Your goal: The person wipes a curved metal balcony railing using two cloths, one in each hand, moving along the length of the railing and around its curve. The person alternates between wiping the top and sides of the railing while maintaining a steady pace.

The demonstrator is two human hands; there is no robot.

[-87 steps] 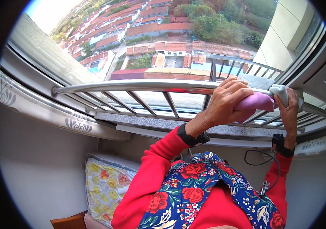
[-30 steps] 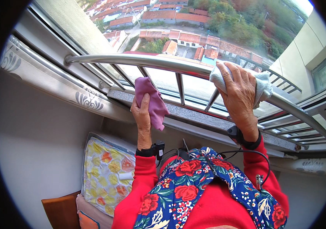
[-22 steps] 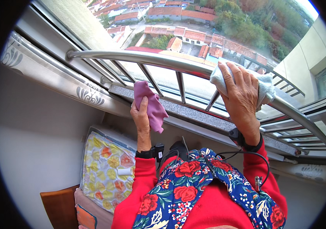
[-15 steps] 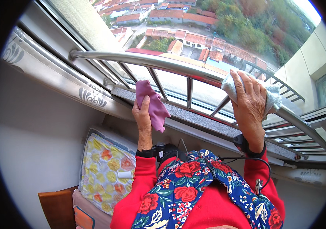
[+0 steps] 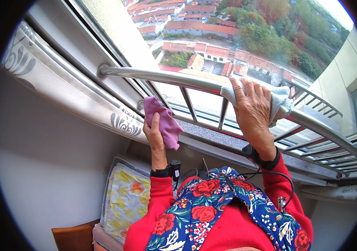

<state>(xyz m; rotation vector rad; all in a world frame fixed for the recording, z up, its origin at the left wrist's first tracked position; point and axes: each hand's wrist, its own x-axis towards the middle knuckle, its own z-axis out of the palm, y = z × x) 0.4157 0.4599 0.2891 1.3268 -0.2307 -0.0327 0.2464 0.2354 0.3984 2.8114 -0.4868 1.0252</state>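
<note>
My right hand [image 5: 251, 106] lies over a pale blue cloth [image 5: 281, 102], which is wrapped across the top of a curved metal railing [image 5: 166, 76]. The fingers bend round the rail with the cloth beneath them. Lower and to the left, my left hand [image 5: 154, 134] grips a crumpled purple cloth [image 5: 163, 123], thumb on top, held apart from the rail. Metal bars [image 5: 188, 104] run from the top rail toward the window.
A grey speckled sill [image 5: 212, 136] lies below the railing. A patterned pale curtain [image 5: 74, 100] hangs at the left. Flowered bedding [image 5: 126, 194] and a brown wooden board [image 5: 75, 235] are at lower left. Rooftops and trees show outside the window.
My right hand and the blue cloth have slid left along the rail. The view has shifted somewhat; my left hand still holds the purple cloth.
</note>
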